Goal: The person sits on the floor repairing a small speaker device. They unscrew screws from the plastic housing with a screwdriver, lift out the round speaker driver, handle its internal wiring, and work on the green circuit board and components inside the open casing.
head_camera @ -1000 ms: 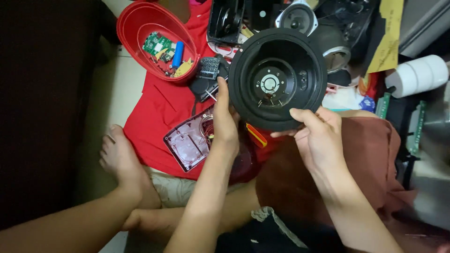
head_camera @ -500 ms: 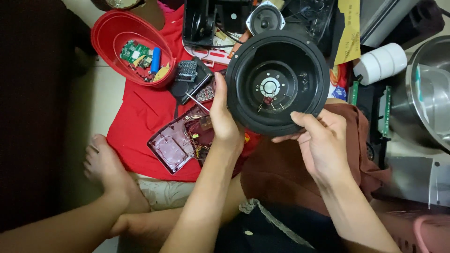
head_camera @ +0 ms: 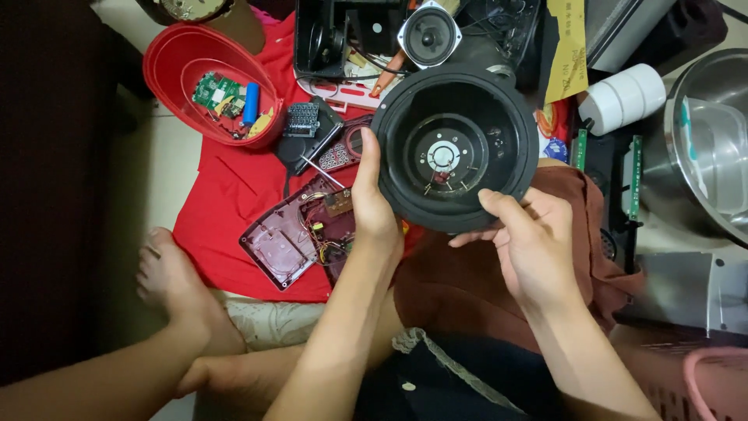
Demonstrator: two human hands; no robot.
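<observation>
Right in the upper middle of the frame, both hands hold up a round black housing (head_camera: 454, 148), a deep bowl-shaped shell with a metal disc and a few small wires at its centre. The left hand (head_camera: 372, 212) takes it at the left rim, thumb lying up along the edge, its grip closed on that rim. The right hand (head_camera: 531, 243) takes it from below at the lower right, thumb pressed over the rim and fingers curled underneath, so that grip is closed on the housing too. The housing is lifted clear of the clutter beneath it.

Below and to the left, a red cloth (head_camera: 226, 195) is spread over the floor. On it, at centre left, lies an opened maroon device case (head_camera: 288, 238) with a small circuit board and coloured wires showing, touching the left wrist's side. Just above it sit a dark keypad part (head_camera: 302, 121) and a thin metal rod.

In the upper left, a red oval tray (head_camera: 167, 70) holds a green circuit board (head_camera: 212, 90) and a blue cylindrical cell (head_camera: 250, 103). At the top centre stands a small grey speaker (head_camera: 428, 35). To the upper right lie a white roll (head_camera: 623, 97) and a steel bowl (head_camera: 701, 156). A bare foot (head_camera: 175, 292) rests at the lower left, beside the cloth.
</observation>
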